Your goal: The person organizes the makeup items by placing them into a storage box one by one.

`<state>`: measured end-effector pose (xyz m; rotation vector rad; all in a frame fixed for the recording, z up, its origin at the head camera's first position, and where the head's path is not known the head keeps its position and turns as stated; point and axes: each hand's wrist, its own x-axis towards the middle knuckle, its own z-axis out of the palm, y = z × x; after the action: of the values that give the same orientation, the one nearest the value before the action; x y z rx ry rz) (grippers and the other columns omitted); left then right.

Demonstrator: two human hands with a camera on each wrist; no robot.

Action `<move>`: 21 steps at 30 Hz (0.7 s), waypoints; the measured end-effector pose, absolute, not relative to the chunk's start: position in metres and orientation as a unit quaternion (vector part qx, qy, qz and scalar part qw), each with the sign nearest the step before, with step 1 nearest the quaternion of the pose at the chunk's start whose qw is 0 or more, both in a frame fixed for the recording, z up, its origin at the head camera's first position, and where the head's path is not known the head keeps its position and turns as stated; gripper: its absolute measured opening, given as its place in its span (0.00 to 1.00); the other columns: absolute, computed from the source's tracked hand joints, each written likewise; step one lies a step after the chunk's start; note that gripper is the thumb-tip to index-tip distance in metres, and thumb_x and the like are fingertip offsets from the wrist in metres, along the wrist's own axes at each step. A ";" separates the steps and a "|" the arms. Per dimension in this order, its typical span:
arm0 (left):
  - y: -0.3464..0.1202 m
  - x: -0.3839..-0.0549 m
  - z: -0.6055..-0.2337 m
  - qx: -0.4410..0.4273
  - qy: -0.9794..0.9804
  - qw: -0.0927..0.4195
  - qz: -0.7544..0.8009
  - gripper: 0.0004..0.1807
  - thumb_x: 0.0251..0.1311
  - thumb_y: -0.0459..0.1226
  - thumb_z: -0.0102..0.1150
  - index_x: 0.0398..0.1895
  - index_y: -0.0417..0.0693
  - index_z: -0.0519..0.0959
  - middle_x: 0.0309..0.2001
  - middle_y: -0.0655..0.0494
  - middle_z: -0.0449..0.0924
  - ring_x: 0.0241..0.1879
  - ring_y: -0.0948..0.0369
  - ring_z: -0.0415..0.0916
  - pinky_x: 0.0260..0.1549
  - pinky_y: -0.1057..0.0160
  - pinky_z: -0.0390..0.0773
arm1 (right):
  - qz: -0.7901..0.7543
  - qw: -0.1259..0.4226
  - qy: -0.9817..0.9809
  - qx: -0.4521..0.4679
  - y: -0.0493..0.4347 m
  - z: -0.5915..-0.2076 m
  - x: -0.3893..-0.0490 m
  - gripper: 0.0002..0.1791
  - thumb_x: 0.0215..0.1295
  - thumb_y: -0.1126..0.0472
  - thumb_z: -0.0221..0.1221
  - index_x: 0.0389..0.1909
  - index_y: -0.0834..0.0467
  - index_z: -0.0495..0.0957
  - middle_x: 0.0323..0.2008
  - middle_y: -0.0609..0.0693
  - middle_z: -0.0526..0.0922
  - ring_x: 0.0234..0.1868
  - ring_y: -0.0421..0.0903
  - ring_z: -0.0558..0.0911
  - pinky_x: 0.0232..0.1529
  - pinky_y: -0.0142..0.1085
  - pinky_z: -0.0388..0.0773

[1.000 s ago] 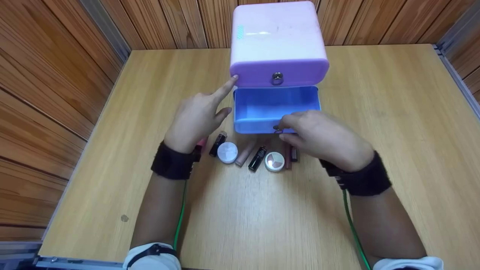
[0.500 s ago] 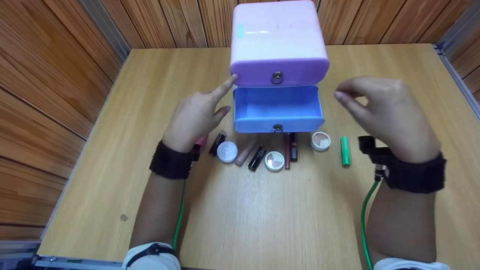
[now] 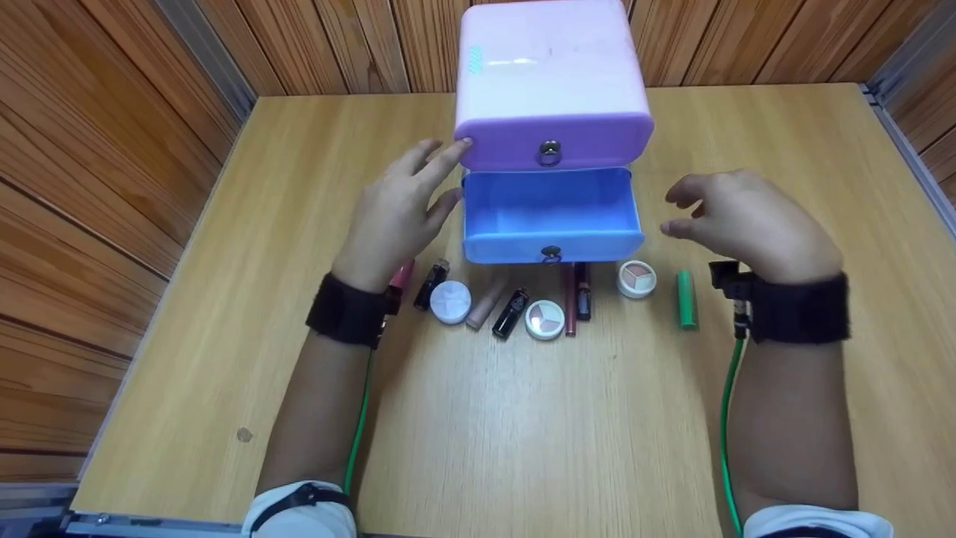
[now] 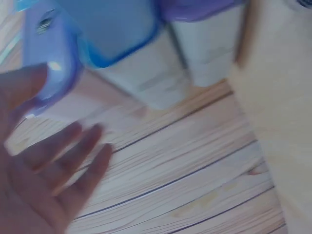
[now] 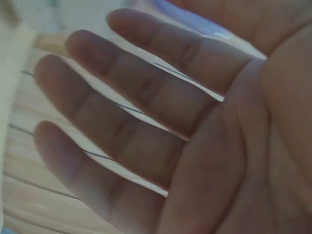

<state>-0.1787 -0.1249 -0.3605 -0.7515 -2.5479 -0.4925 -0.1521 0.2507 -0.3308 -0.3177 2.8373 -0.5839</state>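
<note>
A small drawer cabinet with a pink top (image 3: 549,67) stands at the back. Its purple upper drawer (image 3: 597,142) is in, while the blue drawer (image 3: 500,250) below is pulled out. My left hand (image 3: 396,209) has its fingers extended, the index fingertip at the left front edge of the purple drawer. In the left wrist view the cabinet's side appears past the spread fingers (image 4: 87,180). Off the cabinet's right side, my right hand (image 3: 754,224) is raised, fingers loosely bent. The right wrist view shows its bare palm (image 5: 229,161) with nothing held.
Makeup lies before the cabinet: a white round jar (image 3: 450,302), two three-colour compacts, one in the middle (image 3: 544,320) and one at right (image 3: 637,279), and several tubes, including a mauve one (image 3: 487,302) and a green one (image 3: 686,299). Wood-panelled walls (image 3: 358,45) enclose the table.
My right hand has left the blue drawer's ring handle and moved right; its thumb and fingers have since parted. More of my left hand's fingers now reach forward beside the cabinet.
</note>
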 end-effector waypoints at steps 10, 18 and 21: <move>-0.116 -0.198 -0.397 -0.270 -0.871 0.270 -0.308 0.29 0.69 0.40 0.56 0.70 0.46 0.62 0.56 0.49 0.78 0.41 0.57 0.81 0.40 0.61 0.80 | -0.185 0.186 0.961 -0.089 0.248 -0.353 -0.169 0.36 0.57 0.45 0.69 0.59 0.64 0.74 0.53 0.65 0.77 0.52 0.61 0.76 0.45 0.57 0.74; -0.110 -0.217 -0.438 -0.171 -0.846 0.095 -0.497 0.26 0.75 0.44 0.42 0.72 0.43 0.62 0.64 0.47 0.71 0.60 0.61 0.70 0.58 0.68 0.68 | -0.189 0.192 0.956 -0.115 0.236 -0.364 -0.174 0.33 0.49 0.48 0.73 0.52 0.64 0.79 0.47 0.61 0.82 0.47 0.56 0.78 0.40 0.52 0.77; -0.112 -0.218 -0.446 -0.172 -0.836 0.064 -0.517 0.29 0.76 0.46 0.37 0.75 0.44 0.56 0.71 0.46 0.61 0.67 0.60 0.61 0.63 0.67 0.61 | -0.189 0.199 0.954 -0.122 0.230 -0.371 -0.179 0.24 0.45 0.53 0.74 0.42 0.62 0.83 0.37 0.55 0.84 0.37 0.52 0.78 0.33 0.46 0.75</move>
<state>-0.2176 -0.1116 -0.4463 -0.5208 -2.5251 -1.5600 -0.1785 0.2301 -0.3715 -0.3415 2.6683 -0.5283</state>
